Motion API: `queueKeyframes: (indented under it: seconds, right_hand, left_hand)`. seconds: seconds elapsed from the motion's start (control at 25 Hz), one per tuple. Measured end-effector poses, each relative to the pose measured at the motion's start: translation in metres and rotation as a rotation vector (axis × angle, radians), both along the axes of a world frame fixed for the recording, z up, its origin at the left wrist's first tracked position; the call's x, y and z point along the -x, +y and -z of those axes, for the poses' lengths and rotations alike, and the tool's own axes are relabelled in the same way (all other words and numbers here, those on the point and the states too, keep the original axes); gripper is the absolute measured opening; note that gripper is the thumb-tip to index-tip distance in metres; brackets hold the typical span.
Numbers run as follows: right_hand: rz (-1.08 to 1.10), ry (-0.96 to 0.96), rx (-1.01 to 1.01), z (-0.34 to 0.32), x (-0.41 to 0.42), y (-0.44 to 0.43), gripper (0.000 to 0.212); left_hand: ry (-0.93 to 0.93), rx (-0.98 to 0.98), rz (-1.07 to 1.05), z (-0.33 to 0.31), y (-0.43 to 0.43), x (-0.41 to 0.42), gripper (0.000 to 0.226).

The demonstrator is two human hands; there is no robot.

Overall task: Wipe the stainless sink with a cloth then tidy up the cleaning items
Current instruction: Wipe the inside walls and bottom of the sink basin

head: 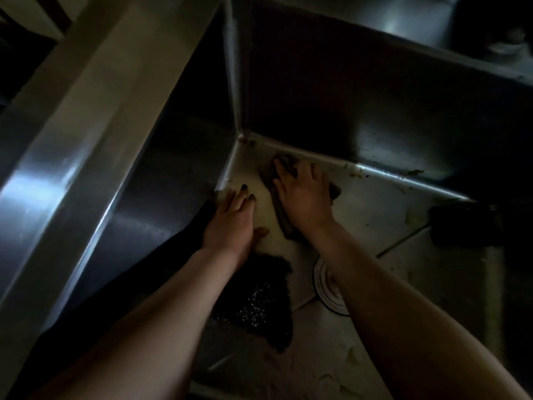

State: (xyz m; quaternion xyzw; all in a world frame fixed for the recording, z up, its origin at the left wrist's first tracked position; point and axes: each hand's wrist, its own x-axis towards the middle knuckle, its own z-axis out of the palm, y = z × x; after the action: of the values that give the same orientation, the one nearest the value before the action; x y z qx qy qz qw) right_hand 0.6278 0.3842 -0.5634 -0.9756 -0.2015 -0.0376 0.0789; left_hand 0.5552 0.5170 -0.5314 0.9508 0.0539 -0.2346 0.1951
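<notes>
The soft, limp dark cloth point(278, 207) probably grabs easily at its edge between the hands. The right hand point(305, 194) presses it with spread fingers, and the left hand point(233, 217) lies flat on the stainless sink point(375, 203).

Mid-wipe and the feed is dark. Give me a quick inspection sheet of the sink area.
Surface: sink floor pale and smeared; food scraps along the back seam and on the floor.
Job's things: cloth flat on the floor near the far corner.
Clutter: dark glittery pad beside the drain; dark block at right, unidentifiable.
Grips: right hand presses the cloth, fingers spread; left hand rests flat on the floor, holding nothing.
Cables: nothing seen.
Surroundings: steel rim at left; too dark beyond.
</notes>
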Motion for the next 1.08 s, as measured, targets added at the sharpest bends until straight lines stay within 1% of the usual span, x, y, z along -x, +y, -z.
queueKeyframes:
  seconds: [0.08, 0.16, 0.24, 0.32, 0.4, 0.48, 0.56, 0.64, 0.84, 1.0, 1.08]
  right_hand:
    - [0.112, 0.044, 0.028, 0.002, -0.004, -0.019, 0.045]
    - [0.245, 0.089, 0.051, 0.002, 0.001, -0.045, 0.046]
    - [0.329, 0.11, 0.049, 0.001, 0.018, -0.066, 0.046]
    - [0.386, 0.147, 0.036, 0.0, 0.038, -0.074, 0.048]
    - [0.435, 0.17, 0.01, -0.001, 0.05, -0.068, 0.05]
    - [0.446, 0.185, -0.014, -0.002, 0.054, -0.056, 0.051]
    - [0.435, 0.201, -0.077, -0.003, 0.049, -0.046, 0.047]
    - [0.422, 0.171, -0.14, -0.002, 0.036, -0.041, 0.044]
    - [0.396, 0.128, -0.143, 0.001, 0.004, -0.05, 0.044]
    - [0.526, 0.2, -0.294, 0.003, 0.011, -0.082, 0.045]
    - [0.609, 0.207, -0.223, 0.004, 0.033, -0.092, 0.046]
  left_hand:
    - [-0.116, -0.068, -0.097, -0.001, -0.01, -0.002, 0.057]
    - [-0.192, -0.127, -0.172, 0.001, -0.019, -0.006, 0.061]
    - [-0.183, -0.143, -0.16, 0.008, -0.026, -0.013, 0.069]
    - [-0.132, -0.105, -0.135, 0.016, -0.034, -0.019, 0.069]
    - [-0.102, -0.062, -0.17, 0.022, -0.038, -0.023, 0.067]
    - [-0.112, -0.059, -0.175, 0.027, -0.037, -0.021, 0.068]
    - [-0.134, -0.088, -0.133, 0.031, -0.033, -0.016, 0.068]
    - [-0.144, -0.122, -0.108, 0.034, -0.03, -0.015, 0.068]
    - [-0.137, -0.139, -0.124, 0.035, -0.032, -0.019, 0.069]
    - [-0.153, -0.169, -0.119, 0.034, -0.032, -0.017, 0.068]
    - [-0.162, -0.17, -0.115, 0.033, -0.033, -0.016, 0.067]
